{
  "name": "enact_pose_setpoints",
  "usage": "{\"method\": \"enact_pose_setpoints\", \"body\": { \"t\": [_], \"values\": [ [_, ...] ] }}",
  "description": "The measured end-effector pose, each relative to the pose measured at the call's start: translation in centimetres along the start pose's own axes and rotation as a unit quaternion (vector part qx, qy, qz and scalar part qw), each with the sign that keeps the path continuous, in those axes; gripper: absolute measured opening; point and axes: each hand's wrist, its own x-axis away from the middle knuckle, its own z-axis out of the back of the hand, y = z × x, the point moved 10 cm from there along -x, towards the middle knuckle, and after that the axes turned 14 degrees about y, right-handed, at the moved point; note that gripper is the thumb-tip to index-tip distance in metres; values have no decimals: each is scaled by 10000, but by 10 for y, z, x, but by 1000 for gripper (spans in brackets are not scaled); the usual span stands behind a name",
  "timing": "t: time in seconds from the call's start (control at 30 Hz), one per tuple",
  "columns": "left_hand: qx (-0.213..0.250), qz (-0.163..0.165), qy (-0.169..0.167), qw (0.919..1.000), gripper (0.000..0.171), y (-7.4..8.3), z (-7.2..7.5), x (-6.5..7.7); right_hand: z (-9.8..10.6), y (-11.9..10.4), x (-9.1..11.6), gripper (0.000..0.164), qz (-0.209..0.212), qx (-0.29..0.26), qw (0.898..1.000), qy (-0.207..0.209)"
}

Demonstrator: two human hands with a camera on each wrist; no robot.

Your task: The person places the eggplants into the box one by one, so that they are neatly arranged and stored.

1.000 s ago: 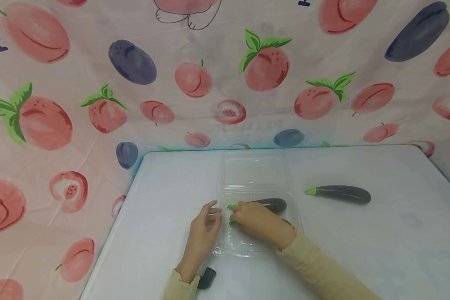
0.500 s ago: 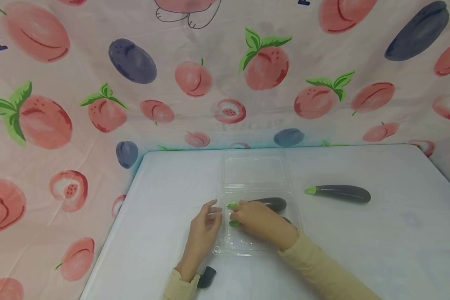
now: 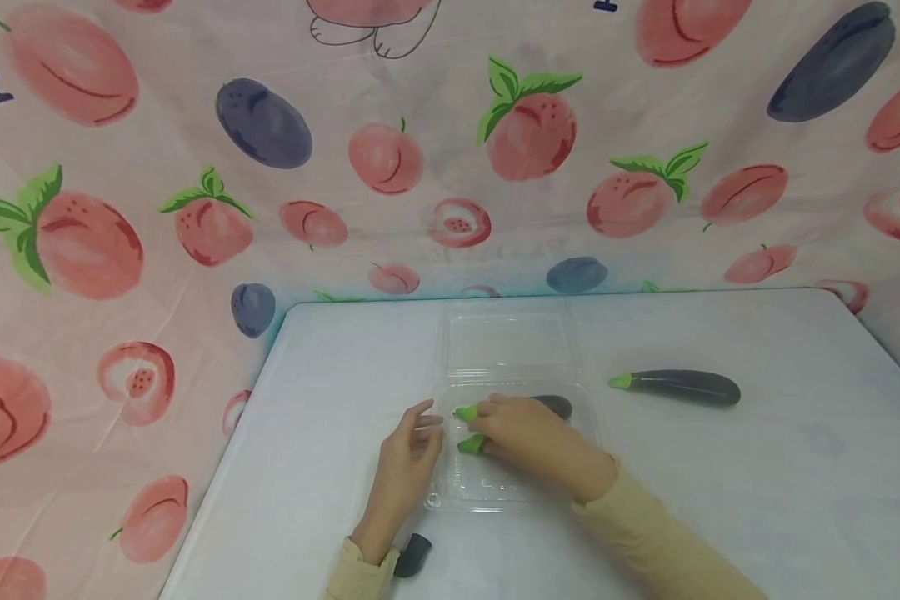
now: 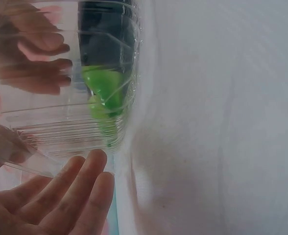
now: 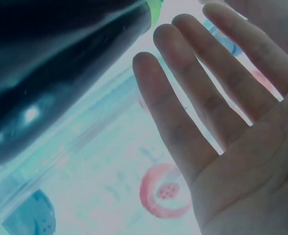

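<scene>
A clear plastic clamshell box point(image 3: 495, 497) lies open on the table, two dark eggplants with green stems inside. The far eggplant point(image 3: 555, 407) shows its blunt end past my right hand point(image 3: 536, 437); the near eggplant point(image 3: 470, 445) is mostly covered by that hand. In the right wrist view, my right fingers point(image 5: 171, 112) are extended and spread, an eggplant point(image 5: 51, 83) beside them with nothing gripped. My left hand point(image 3: 407, 467) stands at the box's left side. Its straight fingers point(image 4: 92, 181) reach the clear wall in the left wrist view, near a green stem point(image 4: 105, 88).
A third eggplant point(image 3: 690, 388) lies on the white table point(image 3: 720, 492), right of the box. The box's lid point(image 3: 510, 342) is folded back toward the far edge. Behind hangs a fruit-printed cloth point(image 3: 420, 92). A black device point(image 3: 414, 555) is at my left wrist.
My right hand has shifted slightly right and back from the stems, uncovering more of both stem ends. My left hand and the third eggplant stay where they were.
</scene>
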Motion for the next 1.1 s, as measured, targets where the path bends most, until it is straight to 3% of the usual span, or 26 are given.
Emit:
{"method": "enact_pose_setpoints", "body": {
  "t": [0.2, 0.47, 0.87, 1.1],
  "values": [
    [15, -10, 4, 10000, 42, 1, 1, 0, 6, 7, 6, 27, -45, -11, 10000, 12],
    [41, -17, 12, 10000, 42, 1, 1, 0, 12, 18, 14, 22, -286, -94, 9995, 20],
    [64, -50, 34, 10000, 41, 1, 0, 0, 29, 33, 29, 25, -147, 2, 9988, 470],
    [27, -31, 44, 10000, 41, 0, 0, 0, 35, 46, 38, 30, -351, -60, 9983, 466]
  ]
}}
